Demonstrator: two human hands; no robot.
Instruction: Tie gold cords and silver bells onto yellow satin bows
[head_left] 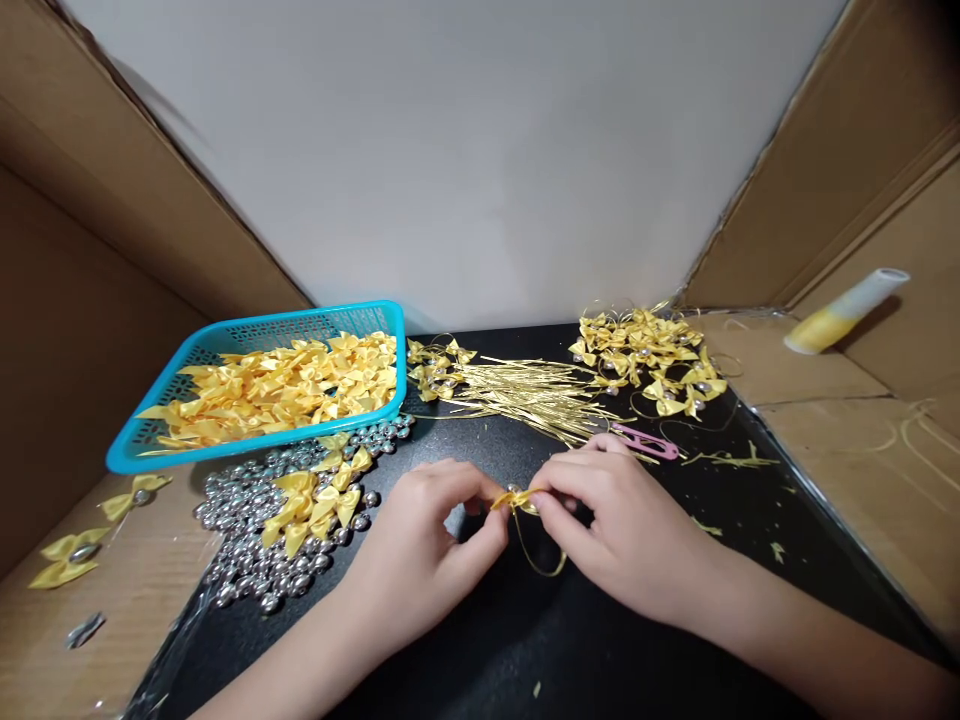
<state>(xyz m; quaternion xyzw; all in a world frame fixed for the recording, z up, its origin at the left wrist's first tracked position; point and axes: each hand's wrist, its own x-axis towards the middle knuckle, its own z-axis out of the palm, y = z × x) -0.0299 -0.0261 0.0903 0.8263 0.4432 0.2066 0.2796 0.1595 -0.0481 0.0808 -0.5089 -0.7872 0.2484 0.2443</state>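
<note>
Between my two hands, above the black table surface, is a yellow ribbon bow [517,499] with a small silver bead at its middle and a loop of gold cord [541,572] hanging below. My left hand [442,520] pinches the bow's left side between thumb and fingers. On the other side, the thumb and forefinger of my right hand [600,510] are closed on the bow's right end. A pink thread snipper [646,441] lies just beyond my right hand. Left of my left hand, several loose yellow bows [319,505] rest on a heap of silver beads [251,530].
A turquoise basket [259,452] full of yellow bows stands at the back left. Cut gold cords [532,395] lie in the back middle, beside a pile of beaded bows [645,350]. Cardboard walls [885,130] flank the table; a whitish-yellow tube [847,312] leans at right.
</note>
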